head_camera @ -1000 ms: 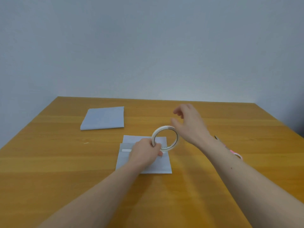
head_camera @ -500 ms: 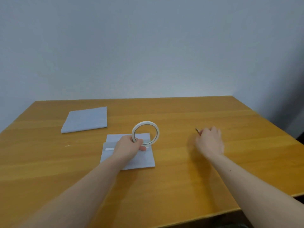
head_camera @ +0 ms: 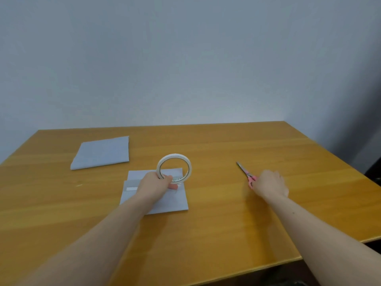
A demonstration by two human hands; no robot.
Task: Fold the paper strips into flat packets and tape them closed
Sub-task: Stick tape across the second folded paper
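A folded white paper packet (head_camera: 169, 201) lies flat at the table's middle, with a strip of clear tape across its upper part. My left hand (head_camera: 154, 183) rests on the packet and holds a white tape roll (head_camera: 174, 168) upright, pinched at its lower left rim. A second folded packet (head_camera: 102, 152) lies at the far left. To the right, pink-handled scissors (head_camera: 244, 172) lie on the table, blades pointing away. My right hand (head_camera: 270, 183) covers their handles with curled fingers.
The wooden table (head_camera: 226, 223) ends at a front edge near the lower right and a right edge by a dark floor area. A plain wall stands behind the table. A tiny white scrap (head_camera: 79, 185) lies left of the middle packet.
My right hand has left the tape roll, swung right and come down onto the scissors' handles. My left hand still holds the roll on the packet. The view has shifted rightwards.
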